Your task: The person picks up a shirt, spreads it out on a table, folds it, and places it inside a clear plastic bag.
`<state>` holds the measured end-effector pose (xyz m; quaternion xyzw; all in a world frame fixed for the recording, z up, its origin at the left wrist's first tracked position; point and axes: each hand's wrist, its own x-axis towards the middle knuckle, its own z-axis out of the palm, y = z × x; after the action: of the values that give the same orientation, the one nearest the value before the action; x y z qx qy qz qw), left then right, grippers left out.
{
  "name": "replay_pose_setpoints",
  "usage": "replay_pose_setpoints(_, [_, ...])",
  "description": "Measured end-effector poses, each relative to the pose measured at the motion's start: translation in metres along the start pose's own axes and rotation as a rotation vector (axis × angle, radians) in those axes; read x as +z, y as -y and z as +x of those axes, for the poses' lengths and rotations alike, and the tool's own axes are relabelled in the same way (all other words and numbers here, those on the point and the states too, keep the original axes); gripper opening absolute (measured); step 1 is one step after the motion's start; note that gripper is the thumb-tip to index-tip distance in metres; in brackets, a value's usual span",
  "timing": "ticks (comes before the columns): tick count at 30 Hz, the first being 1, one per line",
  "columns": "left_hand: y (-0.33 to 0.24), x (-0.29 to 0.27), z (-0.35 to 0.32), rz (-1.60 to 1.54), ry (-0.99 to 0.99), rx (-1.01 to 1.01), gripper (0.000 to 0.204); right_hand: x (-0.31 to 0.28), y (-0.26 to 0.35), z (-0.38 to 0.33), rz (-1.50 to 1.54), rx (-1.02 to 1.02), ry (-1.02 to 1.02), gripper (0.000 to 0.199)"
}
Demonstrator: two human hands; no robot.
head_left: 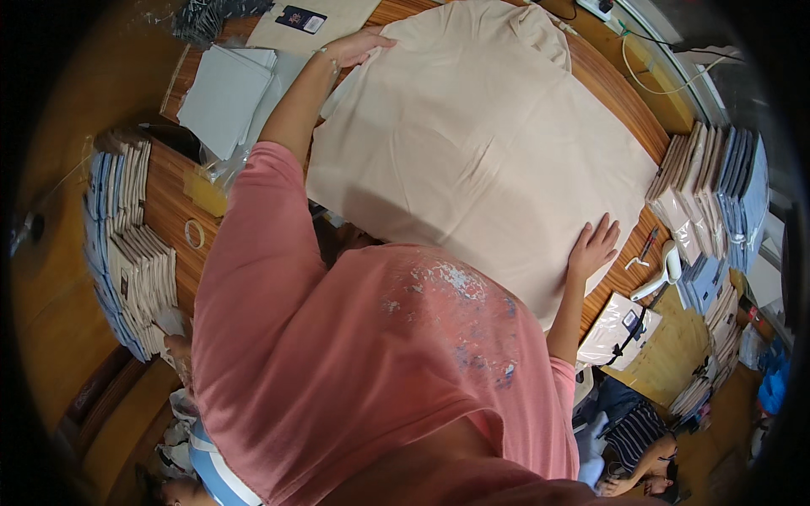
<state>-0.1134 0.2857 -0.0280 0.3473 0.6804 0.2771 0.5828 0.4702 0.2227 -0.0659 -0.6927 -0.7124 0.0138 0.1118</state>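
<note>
Across the wood-striped tabletop [173,198] lies a pale garment [481,118], spread broad in front of a person in a pink top [295,363]. Its far right part is gathered in loose folds; small creases run through its middle, and a shadow falls over its near left part. At the garment's far left edge is the left hand [359,48], fingers stretched over the rim; whether they pinch the fabric or only rest on it, one cannot tell. On the garment's near right part the right hand [593,248] lies palm down, its fingers slightly apart and clamped on nothing.

Left of the garment sit white sheets [221,101], with a dark tag [301,19] on cream cloth beyond them. Farther left stand stacks of folded clothes [143,266], beige and blue, and a pale ring [187,235] lies nearer the person. Just right of the garment are a red-and-black tool [649,242], a white roller [669,270] and a bagged packet [609,333]. Farther right rise beige stacks [685,194] beside blue stacks [742,198]. Well to the garment's near right, a co-worker in a striped top [639,434] is partly visible.
</note>
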Motion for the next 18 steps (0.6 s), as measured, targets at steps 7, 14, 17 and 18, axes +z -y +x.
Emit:
replay_pose_setpoints(7, [0.027,0.013,-0.049,0.504,-0.602,0.583,0.041,0.001,-0.002,0.001,0.013,-0.001,-0.014,0.050])
replay_pose_setpoints(14, [0.081,0.059,-0.165,0.895,-0.381,-0.046,0.044,0.001,0.000,-0.001,0.011,-0.027,-0.025,0.049])
replay_pose_setpoints(17, [0.086,0.061,-0.168,0.786,-0.189,-0.058,0.048,0.002,-0.001,0.001,0.007,-0.037,-0.029,0.049])
replay_pose_setpoints(18, [0.082,0.057,-0.164,0.713,-0.123,-0.079,0.050,0.001,-0.001,0.000,0.005,-0.037,-0.030,0.049])
